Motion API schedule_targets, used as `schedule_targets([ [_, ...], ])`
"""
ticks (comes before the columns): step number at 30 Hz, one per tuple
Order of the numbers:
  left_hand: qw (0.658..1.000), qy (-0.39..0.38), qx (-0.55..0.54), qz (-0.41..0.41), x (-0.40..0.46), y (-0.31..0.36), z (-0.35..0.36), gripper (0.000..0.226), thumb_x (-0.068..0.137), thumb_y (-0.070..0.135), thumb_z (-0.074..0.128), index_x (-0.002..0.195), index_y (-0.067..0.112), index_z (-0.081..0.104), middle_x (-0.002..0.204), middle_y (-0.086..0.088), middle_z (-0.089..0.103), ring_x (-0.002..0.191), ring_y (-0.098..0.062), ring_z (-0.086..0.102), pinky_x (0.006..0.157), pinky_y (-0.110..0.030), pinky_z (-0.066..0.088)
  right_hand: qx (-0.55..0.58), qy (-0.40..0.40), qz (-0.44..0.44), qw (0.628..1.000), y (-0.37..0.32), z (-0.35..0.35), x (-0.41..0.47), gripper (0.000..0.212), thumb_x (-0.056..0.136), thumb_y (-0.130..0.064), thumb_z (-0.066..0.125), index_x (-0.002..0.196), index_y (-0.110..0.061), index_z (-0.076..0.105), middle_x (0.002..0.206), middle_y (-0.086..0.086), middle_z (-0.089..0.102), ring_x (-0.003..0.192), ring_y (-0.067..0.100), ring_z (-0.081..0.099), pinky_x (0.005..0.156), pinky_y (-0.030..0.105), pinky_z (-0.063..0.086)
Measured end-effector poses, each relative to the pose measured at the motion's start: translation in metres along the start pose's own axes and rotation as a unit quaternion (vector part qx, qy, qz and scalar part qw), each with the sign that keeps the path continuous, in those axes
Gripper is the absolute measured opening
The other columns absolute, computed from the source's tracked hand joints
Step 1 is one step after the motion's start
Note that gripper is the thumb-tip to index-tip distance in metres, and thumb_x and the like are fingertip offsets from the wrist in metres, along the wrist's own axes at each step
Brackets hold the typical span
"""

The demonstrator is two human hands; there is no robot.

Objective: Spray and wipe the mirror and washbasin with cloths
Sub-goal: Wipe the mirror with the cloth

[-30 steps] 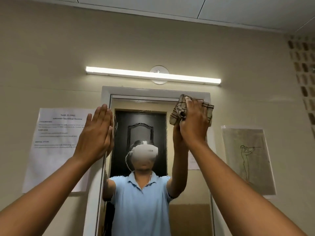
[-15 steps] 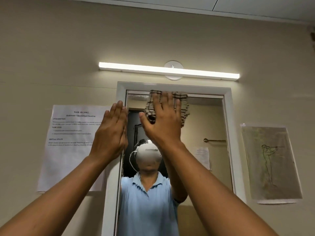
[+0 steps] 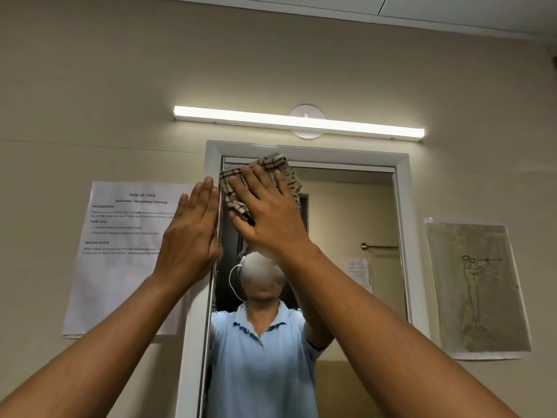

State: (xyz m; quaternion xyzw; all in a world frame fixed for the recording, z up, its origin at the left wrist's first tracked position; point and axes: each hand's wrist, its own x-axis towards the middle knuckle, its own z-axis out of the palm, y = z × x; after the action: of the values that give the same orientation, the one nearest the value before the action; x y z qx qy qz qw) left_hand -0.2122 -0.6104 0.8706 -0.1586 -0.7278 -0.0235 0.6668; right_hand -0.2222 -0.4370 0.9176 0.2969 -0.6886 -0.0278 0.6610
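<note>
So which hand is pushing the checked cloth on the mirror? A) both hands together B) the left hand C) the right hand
C: the right hand lies flat over the checked cloth at the mirror's top left corner, while the left hand rests bare on the white frame.

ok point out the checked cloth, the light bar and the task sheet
checked cloth (image 3: 289, 173): head view, upper right fold above the fingers
light bar (image 3: 298, 121): head view, middle of the lit tube
task sheet (image 3: 120, 267): head view, blank lower middle
</note>
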Motion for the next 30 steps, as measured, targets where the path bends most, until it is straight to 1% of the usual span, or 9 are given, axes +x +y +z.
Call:
schedule_targets([
  [2,1.0,-0.006,0.008,-0.001,0.0,0.0,-0.001,0.07,0.087,0.02,0.034,0.154,0.008,0.012,0.162,-0.01,0.007,0.15,-0.021,0.006,0.122,-0.043,0.013,-0.036,0.002,0.011,0.999,0.014,-0.006,-0.01,0.065,0.097,-0.054,0.042,0.155,-0.028,0.029,0.164,0.003,0.023,0.153,0.02,0.012,0.122,0.05,-0.009],
  [4,1.0,-0.01,0.012,-0.002,-0.001,0.001,-0.002,0.072,0.087,0.018,0.035,0.153,0.008,0.012,0.162,-0.01,0.007,0.15,-0.022,0.006,0.122,-0.043,0.012,-0.051,-0.007,0.051,0.997,0.032,-0.015,-0.021,0.065,0.098,-0.057,0.037,0.157,-0.033,0.022,0.166,-0.001,0.015,0.154,0.017,0.006,0.118,0.06,-0.013],
  [6,1.0,-0.013,0.015,-0.003,-0.001,0.0,-0.002,0.072,0.086,0.019,0.035,0.153,0.008,0.012,0.162,-0.01,0.006,0.15,-0.021,0.005,0.122,-0.042,0.011,-0.043,-0.016,0.096,0.994,0.054,-0.025,-0.031,0.065,0.099,-0.058,0.034,0.157,-0.037,0.015,0.166,-0.005,0.006,0.153,0.014,-0.002,0.116,0.063,-0.015],
  [9,1.0,-0.014,0.009,-0.004,-0.001,0.001,-0.001,0.072,0.087,0.02,0.035,0.154,0.009,0.011,0.162,-0.009,0.006,0.15,-0.021,0.005,0.123,-0.041,0.01,-0.035,-0.013,0.142,0.989,0.085,-0.039,-0.051,0.066,0.098,-0.059,0.032,0.157,-0.038,0.012,0.167,-0.007,0.003,0.153,0.013,-0.004,0.118,0.062,-0.007],
  [14,1.0,-0.02,0.006,-0.008,-0.002,0.002,-0.003,0.072,0.087,0.022,0.031,0.154,0.01,0.009,0.163,-0.007,0.004,0.151,-0.02,0.003,0.123,-0.04,0.009,-0.043,0.016,0.218,0.975,0.111,-0.045,-0.088,0.068,0.096,-0.062,0.028,0.158,-0.035,0.014,0.167,-0.004,0.007,0.154,0.016,0.001,0.12,0.06,0.001],
  [17,1.0,-0.025,0.005,-0.009,-0.003,0.002,-0.003,0.071,0.087,0.023,0.029,0.154,0.011,0.008,0.163,-0.006,0.002,0.151,-0.019,0.002,0.123,-0.038,0.007,-0.045,0.016,0.236,0.971,0.105,-0.044,-0.117,0.069,0.096,-0.061,0.028,0.158,-0.034,0.013,0.167,-0.003,0.007,0.154,0.016,0.0,0.122,0.057,-0.001],
  [22,0.999,-0.032,-0.004,-0.012,-0.009,0.002,-0.004,0.073,0.086,0.02,0.031,0.154,0.012,0.007,0.163,-0.006,0.001,0.151,-0.018,0.0,0.123,-0.035,0.005,-0.054,0.01,0.265,0.963,0.084,-0.039,-0.155,0.07,0.097,-0.061,0.027,0.158,-0.032,0.012,0.167,-0.002,0.006,0.154,0.016,-0.001,0.122,0.052,-0.007],
  [26,0.999,-0.037,-0.005,-0.013,-0.01,0.003,-0.006,0.074,0.086,0.018,0.033,0.154,0.011,0.007,0.163,-0.007,0.001,0.151,-0.018,0.0,0.123,-0.037,0.006,-0.046,0.026,0.297,0.953,0.081,-0.039,-0.132,0.072,0.095,-0.06,0.023,0.159,-0.029,0.014,0.167,0.0,0.011,0.154,0.018,0.003,0.122,0.055,-0.003],
  [30,0.999,-0.039,-0.004,-0.015,-0.01,0.005,-0.006,0.079,0.082,0.014,0.037,0.154,0.01,0.007,0.163,-0.007,0.0,0.15,-0.018,-0.002,0.123,-0.036,0.006,-0.043,0.035,0.305,0.951,0.086,-0.035,-0.08,0.071,0.095,-0.06,0.023,0.159,-0.031,0.01,0.167,-0.001,0.006,0.154,0.019,-0.001,0.121,0.058,-0.002],
])
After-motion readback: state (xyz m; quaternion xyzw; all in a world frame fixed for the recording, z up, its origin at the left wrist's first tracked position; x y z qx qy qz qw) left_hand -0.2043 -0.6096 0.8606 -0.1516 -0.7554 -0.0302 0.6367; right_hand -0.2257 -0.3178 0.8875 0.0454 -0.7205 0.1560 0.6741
